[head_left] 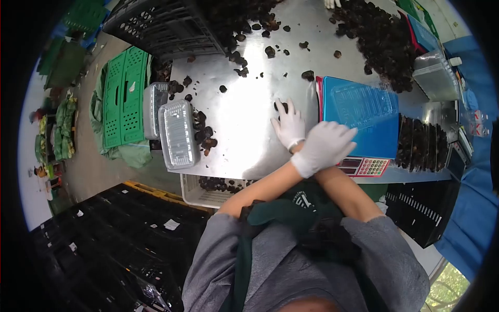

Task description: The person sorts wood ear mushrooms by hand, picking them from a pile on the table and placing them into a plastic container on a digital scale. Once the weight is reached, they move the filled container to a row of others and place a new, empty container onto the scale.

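Note:
My forearms are crossed, the left over the right. My right hand (289, 126), in a white glove, lies low over the metal table (249, 114) with fingers apart. Its index finger overlaps a small dark mushroom-like piece (277, 106). My left hand (328, 144), also gloved, reaches across to the right with fingers stretched out, above the near left part of a blue-topped scale (369, 136). Nothing shows in its fingers. A clear plastic tray (366, 102) rests on the blue plate. The scale's keypad (373, 167) faces me.
Heaps of dark pieces (371, 39) lie at the back, with more scattered around. Two clear plastic boxes (178, 134) stand at the table's left edge, by a green crate (125, 96). A black crate (166, 26) is beyond. Another person's gloved hand (332, 3) shows at the top.

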Action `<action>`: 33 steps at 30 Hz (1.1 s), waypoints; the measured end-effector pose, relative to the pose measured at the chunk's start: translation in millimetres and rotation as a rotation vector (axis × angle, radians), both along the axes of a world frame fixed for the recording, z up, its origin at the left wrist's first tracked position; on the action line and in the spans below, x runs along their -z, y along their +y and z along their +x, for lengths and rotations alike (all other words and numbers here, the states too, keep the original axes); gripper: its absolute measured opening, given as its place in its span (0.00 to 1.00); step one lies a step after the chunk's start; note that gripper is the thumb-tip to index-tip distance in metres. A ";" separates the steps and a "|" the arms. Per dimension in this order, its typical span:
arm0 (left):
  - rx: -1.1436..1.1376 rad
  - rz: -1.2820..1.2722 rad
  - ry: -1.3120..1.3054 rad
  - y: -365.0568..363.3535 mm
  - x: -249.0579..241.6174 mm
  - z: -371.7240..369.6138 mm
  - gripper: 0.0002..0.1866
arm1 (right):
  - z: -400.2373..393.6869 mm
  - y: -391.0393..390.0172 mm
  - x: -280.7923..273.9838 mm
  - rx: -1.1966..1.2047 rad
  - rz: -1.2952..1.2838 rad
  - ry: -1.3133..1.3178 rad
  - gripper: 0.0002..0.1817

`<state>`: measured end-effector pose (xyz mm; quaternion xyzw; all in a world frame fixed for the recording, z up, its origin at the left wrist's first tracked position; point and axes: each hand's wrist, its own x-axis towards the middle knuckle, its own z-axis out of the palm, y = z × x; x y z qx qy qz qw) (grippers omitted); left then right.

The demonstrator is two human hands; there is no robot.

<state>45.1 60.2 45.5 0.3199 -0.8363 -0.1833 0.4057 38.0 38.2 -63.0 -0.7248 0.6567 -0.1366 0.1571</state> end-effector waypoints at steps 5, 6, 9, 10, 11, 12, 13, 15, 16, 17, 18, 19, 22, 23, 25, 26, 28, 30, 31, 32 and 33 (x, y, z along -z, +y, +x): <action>-0.293 0.227 0.069 26.3 30.9 91.3 0.10 | -9.2 -36.7 48.9 -0.039 0.058 0.024 0.19; -0.360 0.317 0.081 34.3 38.6 107.0 0.09 | -12.3 -44.5 56.1 0.001 0.043 -0.072 0.14; -0.527 0.520 0.154 49.6 61.1 150.3 0.07 | -2.8 -66.8 57.6 0.258 0.005 -0.307 0.15; -0.575 0.555 0.201 55.2 68.0 164.0 0.07 | 4.5 -66.9 36.9 0.355 0.013 -0.451 0.16; -0.624 0.587 0.252 59.4 75.8 179.2 0.06 | 8.9 -66.1 13.7 0.450 0.016 -0.594 0.16; -0.708 0.512 0.208 64.0 85.2 201.3 0.07 | 15.0 -64.0 -7.5 0.539 0.017 -0.739 0.17; -0.827 0.395 0.156 65.6 72.3 223.0 0.10 | -1.3 -56.4 -14.2 0.531 -0.084 -0.637 0.17; -1.224 0.342 0.082 75.5 78.6 275.6 0.17 | -35.0 -26.8 -75.3 0.359 -0.579 -0.485 0.10; -1.380 0.200 0.062 79.2 78.7 298.5 0.22 | -68.5 -13.9 -83.2 0.390 -0.637 -0.483 0.10; -1.537 0.194 -0.070 90.7 96.8 329.8 0.28 | -97.3 -4.3 -94.7 0.414 -0.704 -0.336 0.09; -1.702 0.299 -0.082 102.2 115.4 350.1 0.35 | -122.1 0.8 -103.1 0.437 -0.772 -0.182 0.08; -1.745 0.466 0.072 105.2 121.5 358.7 0.40 | -141.9 1.7 -102.6 0.423 -0.617 -0.125 0.10; -1.606 0.792 0.068 111.8 154.7 382.9 0.40 | -165.5 6.9 -96.3 0.415 -0.241 0.197 0.23; -1.582 0.790 0.064 110.5 157.3 385.4 0.39 | -166.5 8.8 -96.4 0.435 -0.330 0.302 0.22; -1.570 0.835 0.138 109.5 144.1 378.7 0.35 | -124.2 1.6 -131.9 0.401 -0.515 0.410 0.19; -1.578 0.831 0.160 111.6 146.7 378.3 0.34 | -102.0 -3.2 -139.2 0.286 -0.523 0.192 0.16; -1.595 0.804 0.211 111.2 152.4 382.4 0.33 | -53.7 -1.7 -111.5 0.077 -0.390 -0.018 0.16; -1.566 0.852 0.353 113.2 159.4 387.5 0.29 | -19.4 -1.5 -47.7 -0.005 -0.168 -0.056 0.21; -1.529 0.849 0.501 122.4 178.4 396.5 0.26 | -12.9 -1.3 -15.5 -0.031 -0.075 -0.043 0.19; -1.494 0.837 0.645 128.3 187.3 404.8 0.24 | -10.7 0.5 17.0 -0.042 -0.035 -0.159 0.15; -1.530 0.900 0.851 116.0 135.0 375.1 0.17 | -10.7 0.3 25.6 -0.036 0.055 -0.199 0.13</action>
